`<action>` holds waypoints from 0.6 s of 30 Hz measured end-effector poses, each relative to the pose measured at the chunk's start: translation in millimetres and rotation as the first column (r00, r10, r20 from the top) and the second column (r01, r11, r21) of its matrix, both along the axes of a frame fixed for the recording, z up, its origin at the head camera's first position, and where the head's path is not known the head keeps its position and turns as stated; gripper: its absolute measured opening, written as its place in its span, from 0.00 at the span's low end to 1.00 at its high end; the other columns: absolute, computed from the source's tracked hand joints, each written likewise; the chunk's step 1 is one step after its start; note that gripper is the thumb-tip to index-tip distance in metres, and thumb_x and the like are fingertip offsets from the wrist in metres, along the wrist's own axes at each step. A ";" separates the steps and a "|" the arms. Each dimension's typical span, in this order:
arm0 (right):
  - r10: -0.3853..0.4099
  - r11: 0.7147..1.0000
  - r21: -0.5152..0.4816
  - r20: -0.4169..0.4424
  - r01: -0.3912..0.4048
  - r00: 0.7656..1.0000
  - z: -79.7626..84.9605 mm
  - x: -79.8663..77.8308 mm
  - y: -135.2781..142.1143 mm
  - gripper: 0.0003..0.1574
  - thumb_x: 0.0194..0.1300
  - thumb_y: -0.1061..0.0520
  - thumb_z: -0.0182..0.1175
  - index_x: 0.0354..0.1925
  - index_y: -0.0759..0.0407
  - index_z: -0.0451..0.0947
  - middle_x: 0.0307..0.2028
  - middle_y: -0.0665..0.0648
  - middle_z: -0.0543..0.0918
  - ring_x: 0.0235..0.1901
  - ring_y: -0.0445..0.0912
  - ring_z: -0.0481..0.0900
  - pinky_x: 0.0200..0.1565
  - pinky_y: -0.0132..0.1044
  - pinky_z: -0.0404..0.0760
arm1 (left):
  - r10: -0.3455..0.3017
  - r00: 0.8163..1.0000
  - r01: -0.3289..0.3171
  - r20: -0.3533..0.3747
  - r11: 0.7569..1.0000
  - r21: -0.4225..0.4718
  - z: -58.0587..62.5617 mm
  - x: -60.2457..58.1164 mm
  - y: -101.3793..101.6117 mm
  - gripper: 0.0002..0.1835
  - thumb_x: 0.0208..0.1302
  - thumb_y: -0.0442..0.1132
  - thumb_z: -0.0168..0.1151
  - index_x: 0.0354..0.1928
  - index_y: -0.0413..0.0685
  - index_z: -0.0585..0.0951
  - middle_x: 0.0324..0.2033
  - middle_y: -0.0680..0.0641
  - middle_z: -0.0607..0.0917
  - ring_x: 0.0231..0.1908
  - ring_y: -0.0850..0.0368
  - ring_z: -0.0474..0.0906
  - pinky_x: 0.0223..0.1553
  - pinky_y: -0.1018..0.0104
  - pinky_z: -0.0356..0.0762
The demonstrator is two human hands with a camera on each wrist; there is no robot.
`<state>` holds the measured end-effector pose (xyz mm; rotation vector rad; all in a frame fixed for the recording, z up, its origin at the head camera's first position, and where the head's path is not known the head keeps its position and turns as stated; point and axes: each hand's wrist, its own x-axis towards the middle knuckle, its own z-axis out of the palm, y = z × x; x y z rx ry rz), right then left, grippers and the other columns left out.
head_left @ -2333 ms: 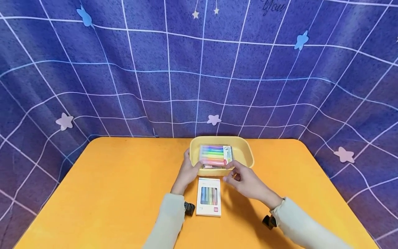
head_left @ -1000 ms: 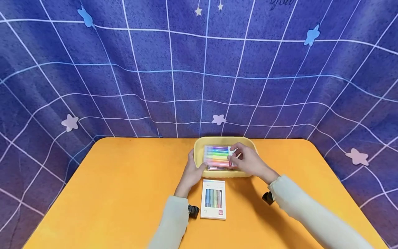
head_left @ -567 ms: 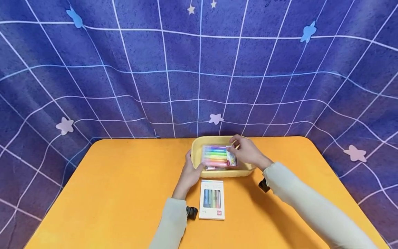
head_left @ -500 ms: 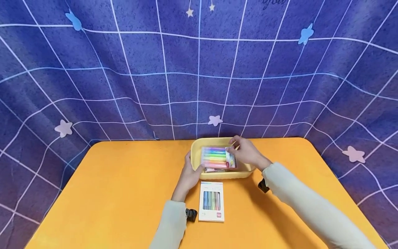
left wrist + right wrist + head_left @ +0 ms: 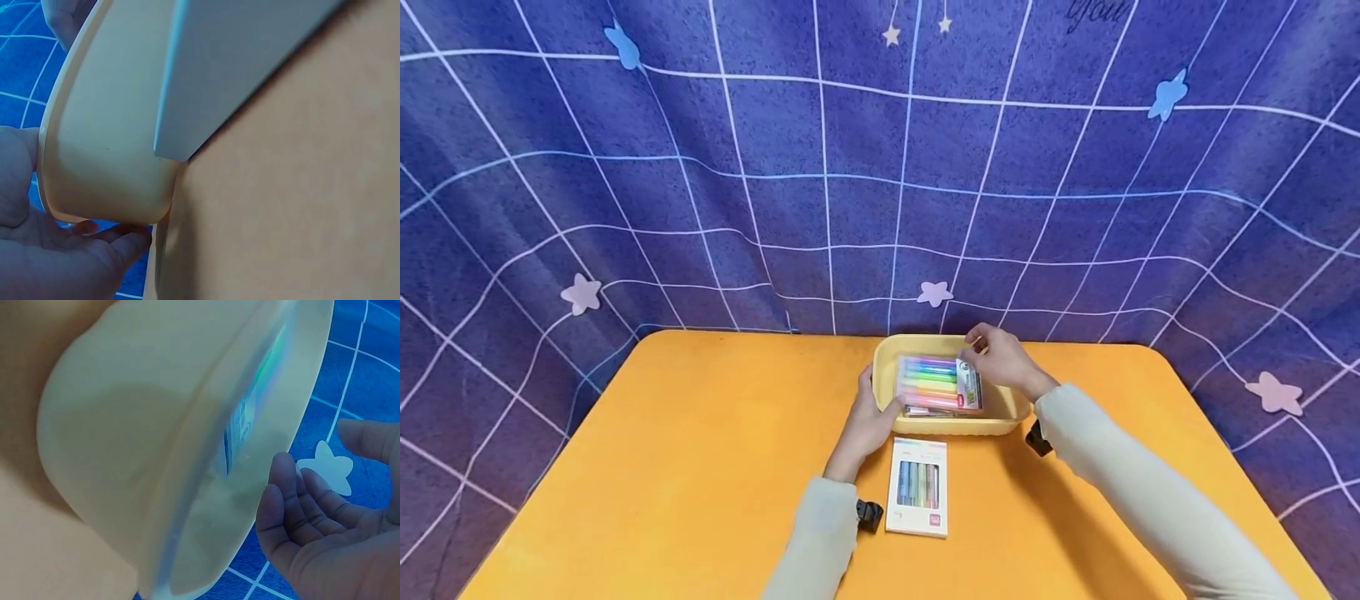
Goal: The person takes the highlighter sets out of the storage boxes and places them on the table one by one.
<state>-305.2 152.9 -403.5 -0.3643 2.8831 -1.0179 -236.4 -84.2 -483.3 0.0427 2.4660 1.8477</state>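
My left hand [image 5: 867, 425] grips the left end of a yellow plastic basket [image 5: 1007, 404], thumb at the rim and fingers round the outside. In the left wrist view the hand [image 5: 56, 250] is at the end wall of the basket [image 5: 112, 125]. Inside lies a clear pack of rainbow-coloured markers [image 5: 928, 382] with a white label end, on top of another item mostly hidden beneath it. My right hand [image 5: 1006, 360] hovers at the basket's back right rim. In the right wrist view its fingers [image 5: 300, 525] are loosely bent, thumb apart, holding nothing.
A white box with a window showing coloured pens [image 5: 917, 487] lies on the orange table [image 5: 700, 467] just in front of the basket. Behind the table's back edge hangs a blue curtain [image 5: 775, 208] with a grid and stars.
My right hand has gone from the basket's front rim, across the marker pack's label end, to the back right rim. My left hand has stayed on the basket's left end.
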 end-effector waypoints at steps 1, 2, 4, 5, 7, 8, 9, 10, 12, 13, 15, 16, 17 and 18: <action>-0.003 1.000 0.000 0.003 0.003 1.000 -0.3 -0.7 1.0 0.22 0.69 0.51 0.61 0.53 0.66 0.75 0.40 0.63 0.84 0.32 0.47 0.78 0.34 0.34 0.75 | 0.000 1.000 0.000 0.004 1.000 -0.005 -0.4 -0.5 0.7 0.43 0.73 0.46 0.57 0.80 0.50 0.43 0.73 0.31 0.64 0.73 0.34 0.62 0.72 0.36 0.59; -0.003 1.000 0.002 0.003 0.003 1.000 -0.6 -1.5 1.9 0.22 0.69 0.51 0.61 0.52 0.66 0.75 0.40 0.63 0.84 0.33 0.48 0.78 0.35 0.34 0.75 | 0.001 1.000 -0.001 0.007 1.000 -0.005 -0.7 -1.0 1.2 0.43 0.73 0.46 0.57 0.80 0.51 0.43 0.73 0.31 0.64 0.73 0.34 0.61 0.72 0.35 0.59; -0.002 1.000 0.012 0.003 0.002 1.000 -1.1 -2.5 2.1 0.21 0.69 0.51 0.62 0.51 0.65 0.76 0.40 0.63 0.84 0.34 0.49 0.78 0.37 0.35 0.75 | 0.008 1.000 -0.008 0.015 1.000 -0.005 -1.2 -0.5 1.2 0.43 0.73 0.47 0.57 0.80 0.51 0.43 0.74 0.31 0.64 0.74 0.34 0.60 0.72 0.34 0.58; 0.002 1.000 0.022 0.002 -0.002 1.000 -1.7 -3.0 2.0 0.22 0.68 0.51 0.62 0.51 0.66 0.76 0.40 0.63 0.84 0.34 0.49 0.78 0.38 0.36 0.75 | 0.012 1.000 -0.012 0.020 1.000 -0.005 -1.7 0.3 0.9 0.44 0.73 0.47 0.57 0.80 0.51 0.43 0.74 0.31 0.63 0.74 0.34 0.60 0.72 0.34 0.58; 0.008 0.999 0.039 0.003 -0.008 1.000 -2.9 -3.5 1.7 0.22 0.68 0.50 0.62 0.51 0.66 0.76 0.40 0.63 0.84 0.35 0.50 0.78 0.38 0.36 0.76 | 0.021 0.999 -0.021 0.029 1.000 -0.011 -1.9 1.7 0.2 0.44 0.73 0.47 0.57 0.80 0.51 0.43 0.74 0.31 0.63 0.74 0.33 0.60 0.71 0.33 0.58; 0.008 0.999 0.045 0.004 -0.009 1.000 -3.7 -3.7 1.8 0.22 0.68 0.50 0.63 0.51 0.67 0.77 0.40 0.64 0.84 0.36 0.50 0.79 0.39 0.37 0.76 | 0.025 0.999 -0.024 0.033 1.000 -0.015 -2.0 2.3 -0.1 0.44 0.73 0.48 0.57 0.80 0.51 0.43 0.74 0.31 0.63 0.73 0.33 0.60 0.71 0.33 0.59; 0.009 0.999 0.053 0.011 -0.010 1.000 -4.5 -3.7 2.3 0.23 0.69 0.50 0.62 0.51 0.67 0.76 0.40 0.64 0.84 0.36 0.50 0.79 0.39 0.38 0.77 | 0.028 0.999 -0.028 0.035 0.999 -0.021 -2.0 2.9 -0.2 0.44 0.73 0.48 0.57 0.80 0.51 0.43 0.74 0.31 0.62 0.74 0.33 0.60 0.71 0.33 0.58; 0.008 0.998 0.058 0.016 -0.009 1.000 -5.6 -3.8 2.9 0.23 0.69 0.50 0.62 0.51 0.68 0.76 0.40 0.65 0.84 0.37 0.51 0.79 0.40 0.38 0.78 | 0.029 0.999 -0.028 0.034 0.999 -0.024 -2.2 3.3 -0.3 0.45 0.73 0.48 0.57 0.80 0.50 0.43 0.75 0.31 0.62 0.74 0.33 0.59 0.71 0.32 0.58; 0.001 0.998 0.070 0.026 -0.002 1.000 -8.7 -5.0 4.4 0.24 0.69 0.49 0.62 0.52 0.68 0.75 0.41 0.65 0.84 0.38 0.52 0.80 0.41 0.40 0.79 | 0.024 0.999 -0.023 0.026 1.000 -0.020 -2.0 4.0 -0.2 0.44 0.73 0.47 0.57 0.80 0.50 0.43 0.74 0.31 0.63 0.73 0.33 0.61 0.71 0.33 0.59; -0.001 0.997 0.076 0.030 -0.001 1.000 -9.7 -5.7 5.1 0.24 0.69 0.49 0.62 0.52 0.68 0.75 0.41 0.65 0.84 0.38 0.51 0.80 0.40 0.40 0.80 | 0.022 1.000 -0.021 0.020 1.000 -0.018 -1.9 4.0 0.1 0.44 0.73 0.46 0.57 0.80 0.49 0.43 0.74 0.31 0.64 0.73 0.33 0.62 0.71 0.34 0.59; -0.002 0.996 0.084 0.042 -0.001 0.999 -10.7 -6.9 6.5 0.25 0.70 0.49 0.61 0.52 0.69 0.75 0.41 0.65 0.84 0.37 0.51 0.80 0.39 0.40 0.80 | 0.015 1.000 -0.015 0.008 1.000 -0.013 -1.5 3.4 0.8 0.44 0.73 0.45 0.57 0.80 0.49 0.43 0.72 0.31 0.66 0.72 0.34 0.63 0.71 0.34 0.60; -0.006 0.996 0.089 0.048 0.001 0.999 -11.1 -7.7 7.0 0.25 0.70 0.49 0.61 0.53 0.69 0.75 0.41 0.65 0.84 0.37 0.50 0.80 0.39 0.40 0.80 | 0.014 1.000 -0.014 0.003 1.000 -0.011 -1.2 2.7 1.1 0.43 0.73 0.45 0.57 0.80 0.49 0.44 0.72 0.31 0.66 0.72 0.34 0.64 0.71 0.35 0.60; -0.009 0.995 0.095 0.056 0.004 0.998 -11.0 -8.4 7.2 0.25 0.70 0.49 0.61 0.53 0.69 0.75 0.41 0.65 0.84 0.36 0.50 0.80 0.40 0.40 0.80 | 0.012 1.000 -0.012 0.000 1.000 -0.010 -0.9 1.7 1.6 0.43 0.73 0.45 0.57 0.80 0.50 0.44 0.71 0.31 0.67 0.71 0.34 0.65 0.71 0.35 0.61; -0.012 0.995 0.103 0.067 0.006 0.998 -10.7 -9.0 7.4 0.26 0.70 0.49 0.61 0.53 0.69 0.74 0.41 0.65 0.84 0.36 0.49 0.80 0.40 0.40 0.81 | 0.012 1.000 -0.012 -0.002 1.000 -0.013 -0.8 0.3 2.1 0.43 0.73 0.45 0.57 0.80 0.50 0.44 0.70 0.31 0.68 0.70 0.35 0.66 0.71 0.36 0.61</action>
